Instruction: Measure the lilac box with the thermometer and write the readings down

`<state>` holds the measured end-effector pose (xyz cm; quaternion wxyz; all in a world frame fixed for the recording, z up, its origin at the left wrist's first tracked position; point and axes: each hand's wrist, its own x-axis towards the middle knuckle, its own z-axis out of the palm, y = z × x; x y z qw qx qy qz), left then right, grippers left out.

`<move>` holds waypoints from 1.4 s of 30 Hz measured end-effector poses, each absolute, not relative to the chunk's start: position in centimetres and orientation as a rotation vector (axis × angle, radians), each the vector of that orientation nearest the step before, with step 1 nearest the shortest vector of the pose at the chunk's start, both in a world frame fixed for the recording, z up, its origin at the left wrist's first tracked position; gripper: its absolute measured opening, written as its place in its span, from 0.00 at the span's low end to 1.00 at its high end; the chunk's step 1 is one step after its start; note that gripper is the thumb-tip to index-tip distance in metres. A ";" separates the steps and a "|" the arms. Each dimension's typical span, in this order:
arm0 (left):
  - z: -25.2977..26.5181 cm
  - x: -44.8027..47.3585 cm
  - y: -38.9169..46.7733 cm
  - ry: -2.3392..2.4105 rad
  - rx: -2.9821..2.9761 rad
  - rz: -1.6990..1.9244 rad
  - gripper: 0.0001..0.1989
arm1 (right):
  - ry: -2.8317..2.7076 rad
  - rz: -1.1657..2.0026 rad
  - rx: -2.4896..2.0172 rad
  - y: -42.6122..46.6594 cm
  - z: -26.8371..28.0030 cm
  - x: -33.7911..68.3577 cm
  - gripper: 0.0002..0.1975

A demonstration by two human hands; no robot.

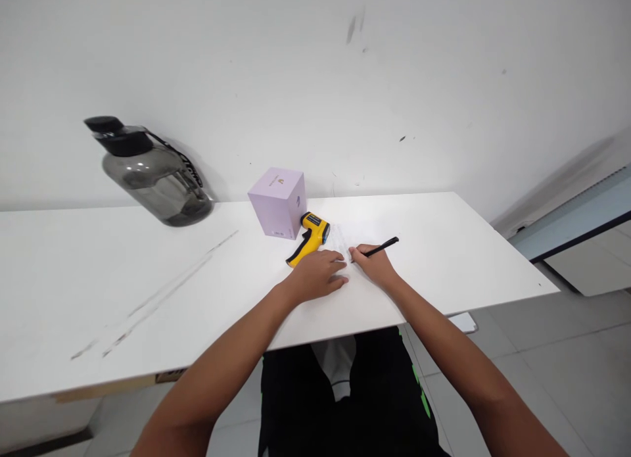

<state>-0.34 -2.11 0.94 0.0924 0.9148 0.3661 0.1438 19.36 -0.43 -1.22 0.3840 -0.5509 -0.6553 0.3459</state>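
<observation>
My right hand [373, 263] is closed around a black pen [383, 246], its tip pointing down at a small sheet of paper [340, 237] with faint marks. My left hand [321, 273] lies flat with its fingers apart, its fingertips at the paper's left side. Just beyond the left hand, a yellow and black infrared thermometer [312, 237] lies on the white table [428, 246]. Its far end is against or very near a light purple box [279, 204]. The paper's near part is partly hidden by my hands.
A large grey see-through water bottle [158, 174] with a black cap stands on the left by the white wall [305, 82]. The table's right end [507, 243] is beyond my right forearm. A white flat object [463, 322] lies below the table's front edge.
</observation>
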 end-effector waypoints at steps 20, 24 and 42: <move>0.4 -0.4 -2.0 1.062 2.796 0.469 0.15 | -1.663 0.860 -1.388 -0.4 -1.4 19.4 0.18; 0.3 -0.4 -2.0 1.067 2.804 0.462 0.15 | -1.649 0.845 -1.398 -0.4 -1.3 19.4 0.18; 0.6 -0.3 -1.9 1.038 2.823 0.467 0.15 | -1.573 0.860 -1.394 -0.4 -1.2 19.6 0.18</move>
